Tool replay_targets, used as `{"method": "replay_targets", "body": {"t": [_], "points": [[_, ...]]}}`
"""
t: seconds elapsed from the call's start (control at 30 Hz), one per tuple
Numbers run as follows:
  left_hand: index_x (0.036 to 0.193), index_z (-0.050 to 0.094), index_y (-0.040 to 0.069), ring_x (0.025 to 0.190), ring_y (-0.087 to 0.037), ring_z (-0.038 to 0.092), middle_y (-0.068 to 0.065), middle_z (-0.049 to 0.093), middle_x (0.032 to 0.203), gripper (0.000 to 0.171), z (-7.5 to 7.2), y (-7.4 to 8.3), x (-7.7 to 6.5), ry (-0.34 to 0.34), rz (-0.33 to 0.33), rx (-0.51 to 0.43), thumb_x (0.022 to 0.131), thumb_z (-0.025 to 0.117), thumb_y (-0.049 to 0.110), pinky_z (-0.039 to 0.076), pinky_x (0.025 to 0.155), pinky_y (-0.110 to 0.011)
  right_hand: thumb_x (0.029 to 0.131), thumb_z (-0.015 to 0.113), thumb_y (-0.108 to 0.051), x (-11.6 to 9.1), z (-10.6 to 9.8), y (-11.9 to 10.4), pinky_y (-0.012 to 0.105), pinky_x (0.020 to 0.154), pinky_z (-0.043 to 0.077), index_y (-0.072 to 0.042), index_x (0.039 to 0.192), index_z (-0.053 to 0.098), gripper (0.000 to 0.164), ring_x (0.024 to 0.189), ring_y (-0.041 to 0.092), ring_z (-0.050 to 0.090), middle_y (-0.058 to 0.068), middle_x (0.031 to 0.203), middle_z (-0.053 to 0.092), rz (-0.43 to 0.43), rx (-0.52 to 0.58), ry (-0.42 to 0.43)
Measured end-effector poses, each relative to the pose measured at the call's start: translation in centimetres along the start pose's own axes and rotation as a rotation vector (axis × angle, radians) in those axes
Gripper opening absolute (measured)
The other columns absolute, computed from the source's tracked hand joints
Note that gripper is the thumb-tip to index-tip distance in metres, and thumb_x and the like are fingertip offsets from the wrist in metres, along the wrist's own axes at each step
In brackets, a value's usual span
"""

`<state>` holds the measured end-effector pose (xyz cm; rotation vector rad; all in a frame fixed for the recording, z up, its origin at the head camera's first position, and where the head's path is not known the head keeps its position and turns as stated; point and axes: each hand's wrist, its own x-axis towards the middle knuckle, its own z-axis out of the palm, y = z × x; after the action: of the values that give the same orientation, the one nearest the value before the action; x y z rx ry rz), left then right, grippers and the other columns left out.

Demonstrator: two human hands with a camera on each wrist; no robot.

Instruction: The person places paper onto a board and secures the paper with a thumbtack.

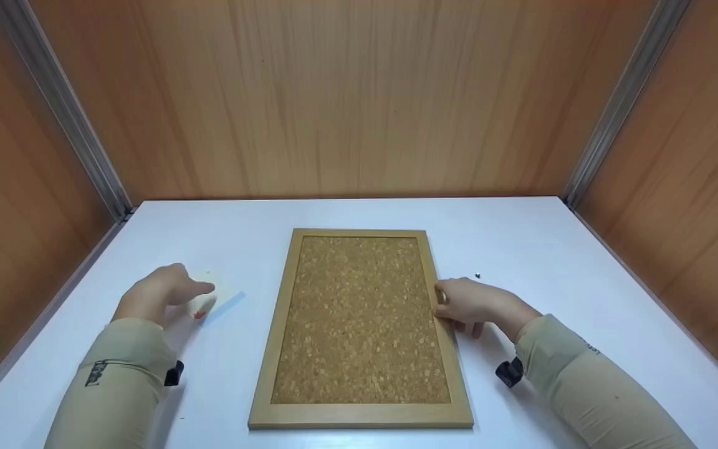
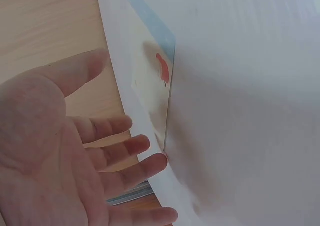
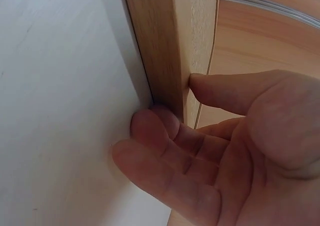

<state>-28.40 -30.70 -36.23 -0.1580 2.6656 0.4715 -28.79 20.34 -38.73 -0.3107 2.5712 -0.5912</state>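
Corkboard [image 1: 362, 324], blue-edged card [image 1: 223, 298] (left hand [image 1: 162, 290] partly hiding it), dark speck [image 1: 477, 275]

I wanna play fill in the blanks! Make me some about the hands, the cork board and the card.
1. The cork board lies on a ____ table.
2. The person's ____ hand grips the board's frame.
3. The card near the left hand has a ____ strip along one edge.
4. The small mark on the card is ____.

Missing words: white; right; blue; red.
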Motion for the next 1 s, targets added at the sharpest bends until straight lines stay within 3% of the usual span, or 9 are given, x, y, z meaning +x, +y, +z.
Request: {"method": "replay_targets", "body": {"t": [0.2, 0.37, 0.57, 0.7, 0.87, 1.0], "points": [[0.138, 0.034, -0.026, 0.125, -0.059, 0.044, -0.048, 0.038, 0.139, 0.095, 0.4, 0.0, 0.3, 0.003, -0.028, 0.015, 0.097, 0.055, 0.057, 0.040, 0.103, -0.066, 0.104, 0.058, -0.020, -0.1, -0.1, 0.0, 0.039, 0.050, 0.059, -0.010, 0.116, 0.056, 0.015, 0.062, 0.025, 0.067, 0.017, 0.078, 0.066, -0.014, 0.006, -0.011], [0.136, 0.040, -0.026, 0.125, -0.065, 0.037, -0.052, 0.030, 0.138, 0.100, 1.0, 0.6, 0.3, 0.038, -0.062, 0.057, 0.093, 0.060, 0.062, 0.038, 0.103, -0.069, 0.105, 0.057, -0.020, -0.1, -0.2, 0.0, 0.040, 0.050, 0.059, -0.009, 0.113, 0.056, 0.013, 0.062, 0.025, 0.067, 0.017, 0.077, 0.067, -0.027, -0.007, -0.013], [0.132, 0.047, -0.024, 0.126, -0.070, 0.030, -0.053, 0.027, 0.135, 0.095, 1.6, 1.2, 0.3, 0.076, -0.065, 0.064, 0.086, 0.074, 0.055, 0.037, 0.101, -0.072, 0.105, 0.057, -0.021, -0.1, -0.2, 0.1, 0.039, 0.050, 0.059, -0.009, 0.120, 0.055, 0.019, 0.061, 0.025, 0.067, 0.017, 0.078, 0.066, -0.017, -0.008, -0.019], [0.130, 0.048, -0.024, 0.125, -0.070, 0.030, -0.053, 0.030, 0.133, 0.094, 1.7, 1.2, 0.3, 0.088, -0.065, 0.065, 0.085, 0.076, 0.054, 0.038, 0.101, -0.072, 0.105, 0.057, -0.021, 0.0, -0.2, 0.2, 0.039, 0.050, 0.059, -0.008, 0.124, 0.054, 0.023, 0.061, 0.025, 0.067, 0.017, 0.078, 0.066, -0.022, -0.014, -0.016], [0.130, 0.048, -0.024, 0.125, -0.069, 0.031, -0.052, 0.031, 0.132, 0.096, 1.7, 0.8, 0.2, 0.082, -0.062, 0.059, 0.084, 0.077, 0.056, 0.039, 0.099, -0.072, 0.105, 0.057, -0.021, 0.1, -0.1, 0.2, 0.040, 0.050, 0.059, -0.009, 0.115, 0.055, 0.016, 0.062, 0.025, 0.067, 0.017, 0.078, 0.066, -0.028, -0.018, -0.014], [0.127, 0.051, -0.022, 0.115, -0.060, 0.040, -0.049, 0.037, 0.128, 0.091, 1.6, 0.6, 0.1, 0.069, -0.058, 0.040, 0.084, 0.078, 0.054, 0.046, 0.091, -0.064, 0.105, 0.056, -0.020, 0.0, -0.1, 0.2, 0.039, 0.050, 0.059, -0.010, 0.108, 0.055, 0.010, 0.062, 0.025, 0.067, 0.017, 0.077, 0.066, -0.036, -0.024, -0.014]]}}
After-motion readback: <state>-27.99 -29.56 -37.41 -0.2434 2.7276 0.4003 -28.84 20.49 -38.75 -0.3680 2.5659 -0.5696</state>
